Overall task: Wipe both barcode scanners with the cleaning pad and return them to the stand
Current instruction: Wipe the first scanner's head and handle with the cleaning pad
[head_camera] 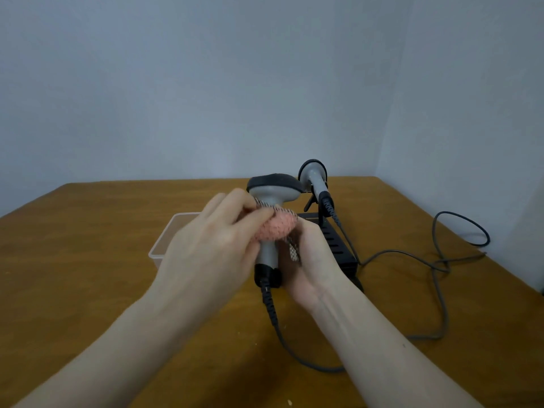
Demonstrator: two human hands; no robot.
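The right grip [309,260] is closed around the handle of a grey barcode scanner [272,207] held above the tabletop [88,290], head pointing away, while the left grip [212,240] pinches a pink cleaning pad [275,228] against the scanner's neck just under the head. Behind them, the second scanner [315,178] rests in the black stand [338,248], and a clear plastic tray [164,245] sits to the left. Grey cables [441,278] trail across the wood on the right.
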